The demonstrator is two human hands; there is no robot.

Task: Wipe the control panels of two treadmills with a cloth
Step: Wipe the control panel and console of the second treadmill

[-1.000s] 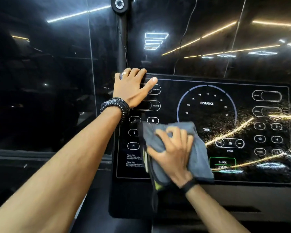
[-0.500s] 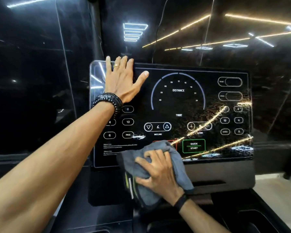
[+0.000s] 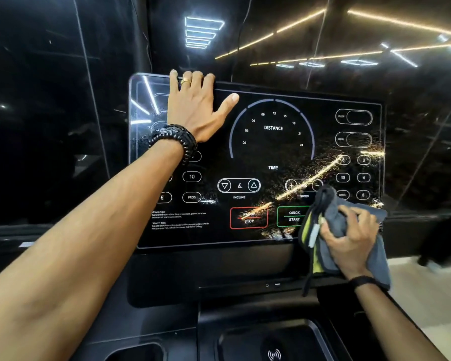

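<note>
Dim room: strip-light reflections streak the dark wall above the left hand (image 3: 193, 108), warm glare smears the glossy control panel (image 3: 271, 152) beside the right hand (image 3: 349, 238); wide-angle edges bend.

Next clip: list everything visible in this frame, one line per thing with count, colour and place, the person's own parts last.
control panel: one, glossy black with white markings, centre
pause/stop button: one, red outline, lower middle of panel
quick start button: one, green outline, partly behind the cloth
cloth: one, grey with yellow-green inside, lower right corner of panel
tray: one, black, below panel
bracelet: one, black, left wrist
ring: one, gold, left hand finger
left hand: flat on panel's upper left, fingers over top edge
right hand: grip closed on cloth
</note>
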